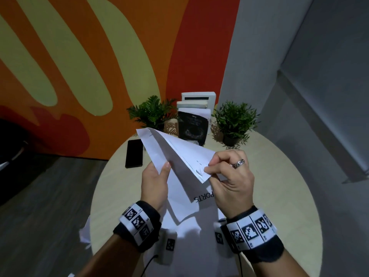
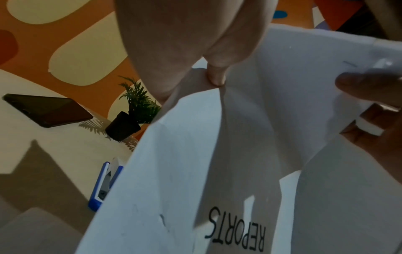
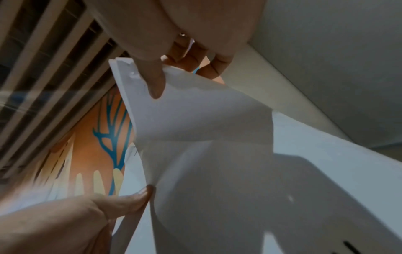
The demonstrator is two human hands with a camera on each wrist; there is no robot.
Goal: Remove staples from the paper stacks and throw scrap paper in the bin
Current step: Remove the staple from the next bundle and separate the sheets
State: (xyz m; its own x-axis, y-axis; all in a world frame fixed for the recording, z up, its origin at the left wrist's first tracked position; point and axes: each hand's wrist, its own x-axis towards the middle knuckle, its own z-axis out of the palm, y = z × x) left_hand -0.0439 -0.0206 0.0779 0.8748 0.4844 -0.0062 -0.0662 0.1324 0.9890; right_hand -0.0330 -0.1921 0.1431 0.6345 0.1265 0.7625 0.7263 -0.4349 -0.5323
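I hold a stack of papers (image 1: 175,154) up above the round table (image 1: 279,176), between both my hands. My left hand (image 1: 154,182) grips its lower left edge, thumb on top and fingers curled beneath. My right hand (image 1: 229,176) pinches the near corner between thumb and forefinger, just beside a staple (image 1: 199,172) still in the sheets. Below my hands a sheet printed REPORTS (image 2: 237,230) lies on the table. A blue staple remover (image 2: 105,183) rests on the table to my left, near a black phone (image 1: 134,153).
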